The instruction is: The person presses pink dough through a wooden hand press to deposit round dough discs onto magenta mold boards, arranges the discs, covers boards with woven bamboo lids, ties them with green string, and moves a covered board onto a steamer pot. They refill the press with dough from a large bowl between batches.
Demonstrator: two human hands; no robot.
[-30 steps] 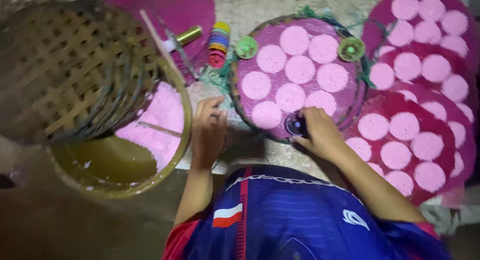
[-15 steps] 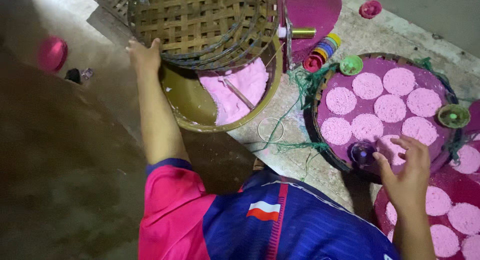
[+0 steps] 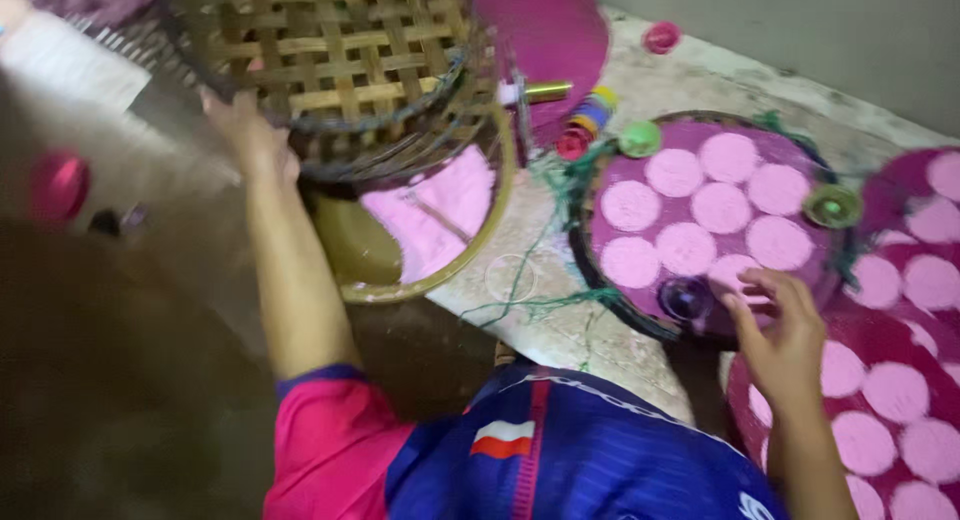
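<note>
My left hand (image 3: 245, 130) reaches out to the left rim of a woven bamboo basket (image 3: 330, 60) and rests against it; the grip is blurred. The basket stands over a round yellow basin (image 3: 420, 270) holding pink batter. My right hand (image 3: 785, 325) hovers with fingers spread at the near edge of a round purple tray (image 3: 600, 270) covered with several pale pink discs. A small dark round cup (image 3: 685, 298) lies on that tray just left of my right fingers.
More purple trays with pink discs (image 3: 900, 400) lie at the right. Two small green cups (image 3: 640, 138) (image 3: 832, 206) sit on the tray's rim. A stack of coloured caps (image 3: 590, 120), a pink lid (image 3: 660, 36) and green string (image 3: 540, 300) lie on the stone ledge.
My left hand left the spot beside the tray and stretched far left to the basket's rim. My right hand lifted off the small dark cup and spread its fingers. The view swung left.
</note>
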